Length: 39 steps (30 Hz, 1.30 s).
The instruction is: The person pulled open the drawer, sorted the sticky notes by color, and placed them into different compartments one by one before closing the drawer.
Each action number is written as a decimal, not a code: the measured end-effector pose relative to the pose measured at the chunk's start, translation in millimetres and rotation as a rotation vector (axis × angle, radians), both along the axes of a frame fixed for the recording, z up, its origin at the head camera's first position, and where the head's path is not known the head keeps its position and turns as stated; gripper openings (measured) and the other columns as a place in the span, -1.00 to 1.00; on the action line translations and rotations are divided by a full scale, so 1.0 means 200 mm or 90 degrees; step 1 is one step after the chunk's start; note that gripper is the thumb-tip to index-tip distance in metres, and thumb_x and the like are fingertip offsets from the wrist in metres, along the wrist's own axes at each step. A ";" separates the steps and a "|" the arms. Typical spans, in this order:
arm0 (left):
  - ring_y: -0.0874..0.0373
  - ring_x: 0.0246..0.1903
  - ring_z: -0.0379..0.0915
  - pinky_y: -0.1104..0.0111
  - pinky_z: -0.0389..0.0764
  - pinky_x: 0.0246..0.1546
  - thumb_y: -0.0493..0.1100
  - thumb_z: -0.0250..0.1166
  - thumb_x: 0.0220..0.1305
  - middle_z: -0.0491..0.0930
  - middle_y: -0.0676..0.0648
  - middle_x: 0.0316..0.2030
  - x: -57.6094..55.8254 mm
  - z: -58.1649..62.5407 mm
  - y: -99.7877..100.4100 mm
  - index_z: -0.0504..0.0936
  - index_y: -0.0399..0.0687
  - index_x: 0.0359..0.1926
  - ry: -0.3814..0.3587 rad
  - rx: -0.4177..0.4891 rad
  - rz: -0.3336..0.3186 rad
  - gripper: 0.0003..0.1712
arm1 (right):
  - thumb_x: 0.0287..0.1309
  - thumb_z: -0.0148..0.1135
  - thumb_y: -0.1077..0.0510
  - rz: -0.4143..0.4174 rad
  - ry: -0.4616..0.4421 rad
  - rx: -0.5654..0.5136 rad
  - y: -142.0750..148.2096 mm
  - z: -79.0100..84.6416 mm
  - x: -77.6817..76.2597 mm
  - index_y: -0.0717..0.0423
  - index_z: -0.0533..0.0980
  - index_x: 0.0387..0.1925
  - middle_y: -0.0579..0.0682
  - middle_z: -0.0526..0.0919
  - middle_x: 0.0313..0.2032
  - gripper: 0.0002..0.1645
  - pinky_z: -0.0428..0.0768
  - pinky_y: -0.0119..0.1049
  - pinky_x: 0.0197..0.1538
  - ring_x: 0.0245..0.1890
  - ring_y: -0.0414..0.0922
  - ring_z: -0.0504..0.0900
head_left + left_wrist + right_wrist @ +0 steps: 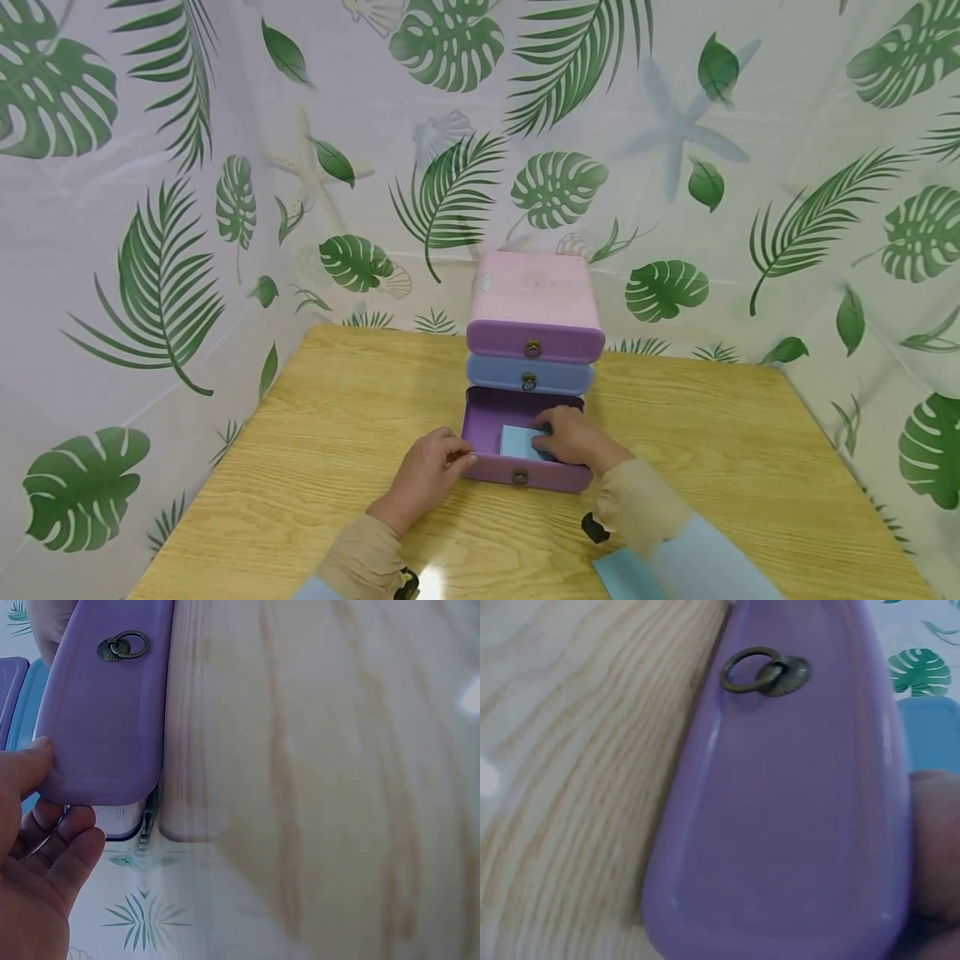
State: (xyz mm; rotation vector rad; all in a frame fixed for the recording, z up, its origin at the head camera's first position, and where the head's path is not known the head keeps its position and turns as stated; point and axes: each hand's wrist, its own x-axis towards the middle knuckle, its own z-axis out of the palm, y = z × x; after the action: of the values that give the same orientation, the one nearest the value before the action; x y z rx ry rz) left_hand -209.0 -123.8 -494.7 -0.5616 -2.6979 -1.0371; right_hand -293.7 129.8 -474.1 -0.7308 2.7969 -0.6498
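A small chest of drawers (536, 287) has its bottom purple drawer (480, 421) pulled out toward me. My left hand (429, 468) holds that drawer at its front left corner. In the left wrist view, the thumb lies on the corner and the other fingers curl at its end. My right hand (573, 437) reaches into the drawer, thumb and fingers bent over the right side of a flat light blue square (517, 442) lying inside. A ring pull (754, 671) hangs on the drawer front. The right fingertips are hidden in the right wrist view.
Above the pulled-out drawer are a blue drawer (487, 372) and a purple drawer (502, 337), both closed. Another flat light blue piece (626, 575) lies on the wooden table (360, 375) by my right sleeve. Leaf-patterned sheeting (300, 242) stands behind the table.
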 end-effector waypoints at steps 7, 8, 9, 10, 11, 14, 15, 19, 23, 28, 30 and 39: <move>0.34 -0.44 0.38 0.47 0.48 -0.41 -0.10 0.33 0.25 0.46 0.16 -0.43 0.00 0.00 0.00 0.72 0.00 -0.33 0.004 -0.002 0.002 -0.90 | 0.20 0.26 0.22 -0.010 0.025 -0.087 0.09 0.09 0.03 0.25 0.59 -0.08 0.02 0.65 -0.22 -0.73 0.57 -0.19 -0.16 -0.24 -0.11 0.60; 0.34 -0.44 0.38 0.47 0.48 -0.41 -0.10 0.33 0.25 0.46 0.16 -0.43 0.00 0.00 0.00 0.72 0.00 -0.33 0.005 -0.003 0.002 -0.91 | 0.21 0.26 0.20 -0.017 0.033 -0.082 0.10 0.12 0.05 0.22 0.59 -0.09 -0.03 0.64 -0.25 -0.75 0.56 -0.21 -0.18 -0.27 -0.15 0.58; 0.34 -0.44 0.38 0.47 0.48 -0.41 -0.10 0.34 0.25 0.46 0.16 -0.43 0.00 0.00 -0.01 0.71 0.00 -0.33 0.006 -0.004 0.003 -0.91 | 0.21 0.26 0.20 -0.020 0.037 -0.084 0.12 0.14 0.06 0.20 0.59 -0.10 -0.05 0.63 -0.28 -0.76 0.55 -0.22 -0.20 -0.30 -0.17 0.56; 0.34 -0.44 0.38 0.47 0.48 -0.40 -0.10 0.34 0.25 0.46 0.16 -0.43 0.00 0.00 -0.01 0.71 0.00 -0.33 0.008 -0.005 0.003 -0.91 | 0.22 0.26 0.19 -0.024 0.042 -0.081 0.14 0.16 0.08 0.18 0.59 -0.11 -0.08 0.61 -0.31 -0.77 0.54 -0.23 -0.22 -0.32 -0.19 0.53; 0.34 -0.44 0.39 0.47 0.49 -0.40 -0.10 0.34 0.25 0.46 0.16 -0.43 0.00 0.00 -0.01 0.71 0.00 -0.33 0.009 -0.005 0.004 -0.91 | 0.22 0.25 0.18 -0.024 0.044 -0.081 0.15 0.19 0.09 0.18 0.59 -0.12 -0.09 0.60 -0.32 -0.78 0.53 -0.23 -0.24 -0.33 -0.19 0.52; 0.34 -0.43 0.40 0.46 0.49 -0.40 -0.10 0.34 0.25 0.46 0.16 -0.42 0.00 -0.01 -0.01 0.70 0.01 -0.32 0.010 -0.007 0.007 -0.91 | 0.24 0.24 0.18 -0.023 0.058 -0.087 0.20 0.24 0.13 0.13 0.59 -0.15 -0.13 0.58 -0.35 -0.83 0.49 -0.26 -0.30 -0.37 -0.20 0.48; 0.34 -0.43 0.40 0.46 0.50 -0.39 -0.10 0.33 0.25 0.46 0.16 -0.42 0.00 -0.01 -0.02 0.70 0.01 -0.32 0.008 -0.007 0.008 -0.91 | 0.24 0.25 0.18 -0.022 0.063 -0.091 0.22 0.25 0.14 0.11 0.59 -0.18 -0.14 0.57 -0.36 -0.86 0.48 -0.28 -0.32 -0.39 -0.20 0.46; 0.32 -0.41 0.41 0.45 0.50 -0.38 -0.11 0.35 0.24 0.47 0.13 -0.40 0.01 -0.01 -0.02 0.69 -0.03 -0.27 -0.001 -0.001 0.017 -0.89 | 0.25 0.26 0.12 -0.003 0.085 -0.109 0.29 0.26 0.18 0.04 0.59 -0.29 -0.20 0.53 -0.42 -0.92 0.46 -0.34 -0.39 -0.43 -0.23 0.44; 0.29 -0.39 0.46 0.43 0.53 -0.35 -0.12 0.37 0.22 0.50 0.09 -0.38 0.02 -0.02 -0.02 0.67 -0.08 -0.22 -0.005 0.003 0.027 -0.84 | 0.23 0.29 0.09 0.017 0.090 -0.118 0.36 0.25 0.23 0.04 0.59 -0.32 -0.23 0.52 -0.44 -0.89 0.46 -0.37 -0.42 -0.46 -0.27 0.43; 0.27 -0.37 0.48 0.44 0.56 -0.33 -0.12 0.38 0.20 0.51 0.06 -0.37 0.02 -0.02 -0.02 0.66 -0.08 -0.22 -0.006 -0.010 0.034 -0.83 | 0.19 0.32 0.07 0.053 0.080 -0.104 0.42 0.22 0.31 -0.02 0.59 -0.33 -0.28 0.54 -0.42 -0.91 0.46 -0.40 -0.41 -0.46 -0.31 0.43; 0.27 -0.38 0.46 0.45 0.55 -0.35 -0.12 0.38 0.20 0.50 0.05 -0.37 0.02 -0.01 -0.02 0.66 -0.09 -0.23 -0.008 -0.015 0.036 -0.83 | 0.18 0.33 0.05 0.081 0.076 -0.095 0.45 0.20 0.34 -0.03 0.59 -0.33 -0.31 0.53 -0.42 -0.90 0.46 -0.41 -0.41 -0.46 -0.32 0.42; 0.30 -0.46 0.38 0.46 0.46 -0.44 -0.16 0.39 0.18 0.48 0.12 -0.47 0.01 -0.01 -0.02 0.65 -0.04 -0.35 0.018 -0.025 0.031 -0.92 | 0.14 0.35 -0.06 0.158 -0.022 -0.070 0.54 0.10 0.44 0.03 0.59 -0.23 -0.20 0.61 -0.31 -0.72 0.52 -0.38 -0.32 -0.37 -0.33 0.46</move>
State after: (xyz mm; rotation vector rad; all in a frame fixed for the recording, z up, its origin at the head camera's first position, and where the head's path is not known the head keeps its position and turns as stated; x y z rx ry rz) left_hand -206.7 -128.3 -496.9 -0.5111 -2.6991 -0.9593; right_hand -206.3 238.7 -454.7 -1.0547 2.5971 -0.7629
